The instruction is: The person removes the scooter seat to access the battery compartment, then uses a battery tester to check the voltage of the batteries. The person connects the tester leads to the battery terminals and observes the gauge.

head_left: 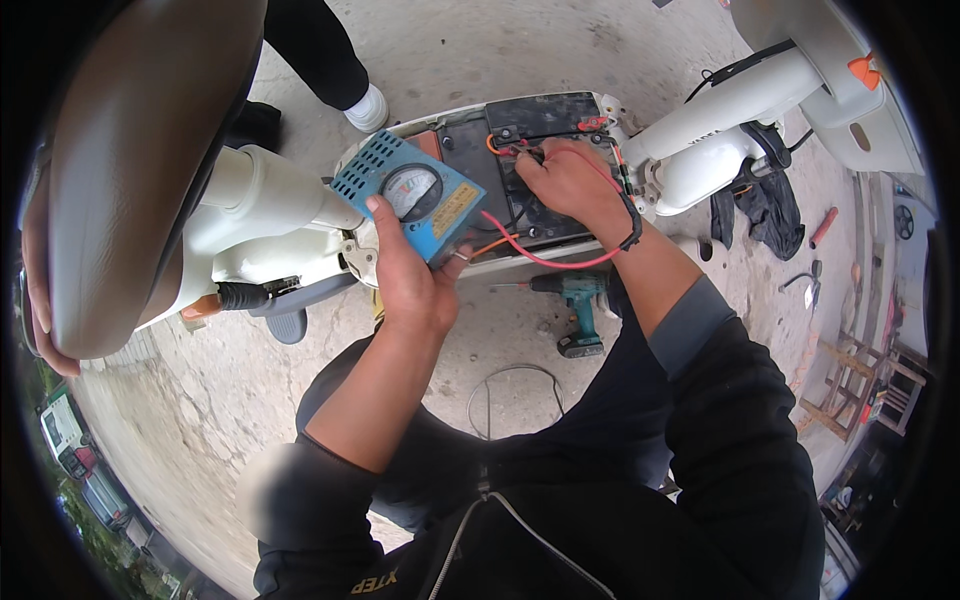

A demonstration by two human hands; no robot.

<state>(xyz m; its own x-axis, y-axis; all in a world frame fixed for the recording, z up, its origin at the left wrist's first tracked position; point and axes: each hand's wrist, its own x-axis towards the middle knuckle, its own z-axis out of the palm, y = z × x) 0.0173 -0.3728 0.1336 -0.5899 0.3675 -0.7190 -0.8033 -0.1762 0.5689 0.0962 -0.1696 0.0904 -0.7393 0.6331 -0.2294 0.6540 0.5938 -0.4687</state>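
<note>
Here, a blue meter (408, 193) is being held over an opened white scooter (700, 120).
The left hand (405, 265) is gripping the boxy meter, thumb lying beside its round white dial and yellow label; the right hand (568, 180) is pinching a red lead (545, 260) against the black battery (535, 160) in the floor compartment.

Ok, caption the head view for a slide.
Left hand holds a blue analog battery tester while right hand presses a probe into a white scooter's battery bay.
</note>
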